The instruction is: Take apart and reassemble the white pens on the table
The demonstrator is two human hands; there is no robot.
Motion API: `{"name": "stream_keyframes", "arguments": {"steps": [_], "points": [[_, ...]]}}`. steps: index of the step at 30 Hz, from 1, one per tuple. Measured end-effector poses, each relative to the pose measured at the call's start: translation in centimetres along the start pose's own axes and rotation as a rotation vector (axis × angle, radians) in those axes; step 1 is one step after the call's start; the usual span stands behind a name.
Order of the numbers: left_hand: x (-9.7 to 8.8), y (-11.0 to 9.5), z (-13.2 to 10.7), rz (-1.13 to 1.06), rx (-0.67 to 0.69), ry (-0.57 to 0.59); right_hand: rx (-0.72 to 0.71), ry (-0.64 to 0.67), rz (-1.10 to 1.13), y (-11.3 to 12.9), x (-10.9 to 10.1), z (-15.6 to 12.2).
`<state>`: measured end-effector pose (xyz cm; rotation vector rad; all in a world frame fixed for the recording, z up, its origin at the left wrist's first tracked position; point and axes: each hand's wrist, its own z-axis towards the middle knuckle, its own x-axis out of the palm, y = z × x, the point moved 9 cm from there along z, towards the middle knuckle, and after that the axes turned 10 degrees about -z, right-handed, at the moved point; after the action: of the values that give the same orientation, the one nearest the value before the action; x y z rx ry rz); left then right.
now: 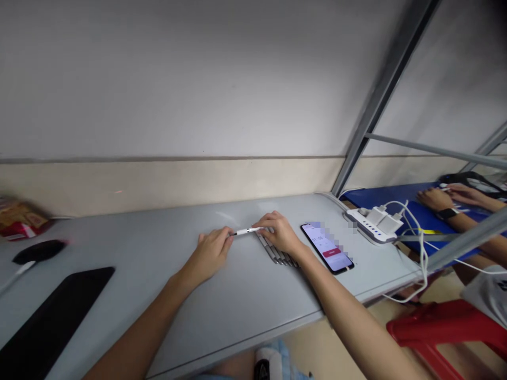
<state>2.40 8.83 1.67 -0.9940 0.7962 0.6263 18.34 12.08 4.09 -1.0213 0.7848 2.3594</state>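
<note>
A slim white pen (246, 231) is held level just above the grey table (237, 306). My left hand (214, 248) pinches its dark left end, and my right hand (279, 232) has its fingers closed on the right end. Under and beside my right hand lies a row of several grey pens (277, 256), partly covered by that hand and wrist. A phone (328, 248) with a lit screen lies to the right of the row.
A white power strip (371, 226) with plugged-in chargers and cables stands at the table's right end, by a metal post (356, 142). At left are a black flat object (59, 316), a dark oval item (38, 252) and a snack packet (21, 217). Another person's hands (439, 199) work at a blue surface.
</note>
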Motion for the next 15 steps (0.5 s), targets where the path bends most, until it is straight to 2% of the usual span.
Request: {"name": "stream_keyframes", "arguments": {"steps": [8,15], "points": [[0.21,-0.19,-0.08,0.028,0.053,0.038,0.053,0.012,0.142,0.04,-0.23,0.03],[0.34,-0.20,0.16,-0.086,0.029,0.062,0.108,0.009,0.233,-0.11,-0.35,-0.02]]}}
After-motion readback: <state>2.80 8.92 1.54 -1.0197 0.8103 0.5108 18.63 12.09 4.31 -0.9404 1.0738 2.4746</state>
